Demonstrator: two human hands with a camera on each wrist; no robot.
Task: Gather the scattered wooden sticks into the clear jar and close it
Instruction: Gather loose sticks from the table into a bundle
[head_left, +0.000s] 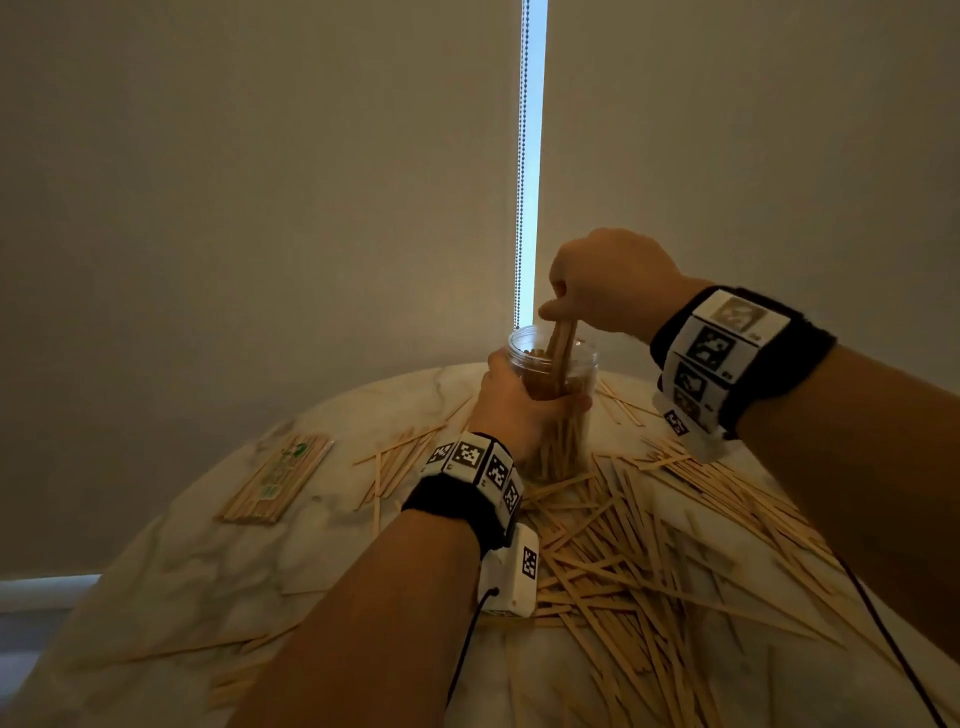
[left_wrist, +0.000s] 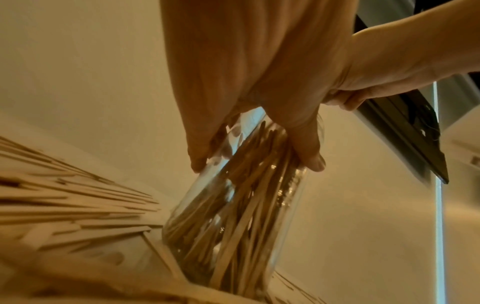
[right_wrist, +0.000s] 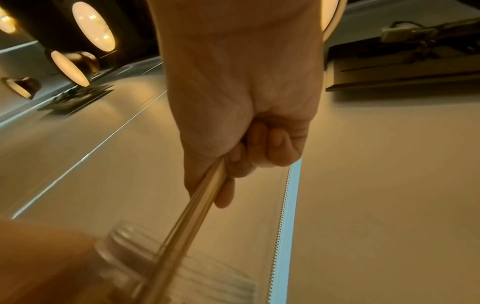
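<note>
The clear jar (head_left: 558, 405) stands on the round marble table (head_left: 156, 551), partly filled with upright wooden sticks (left_wrist: 233, 216). My left hand (head_left: 511, 410) grips the jar around its upper body, fingers wrapped on the wall (left_wrist: 309, 152). My right hand (head_left: 602, 291) is above the jar's open mouth (right_wrist: 166, 257) and pinches a small bundle of sticks (head_left: 561, 348) whose lower ends reach down into the jar. Many loose sticks (head_left: 639, 540) lie scattered on the table to the right of and in front of the jar. No lid is in view.
A flat packet of sticks (head_left: 278, 478) lies at the table's left. More loose sticks (head_left: 395, 462) lie left of the jar and near the front edge (head_left: 244, 670). A blind with a bead chain (head_left: 522, 166) hangs behind the table.
</note>
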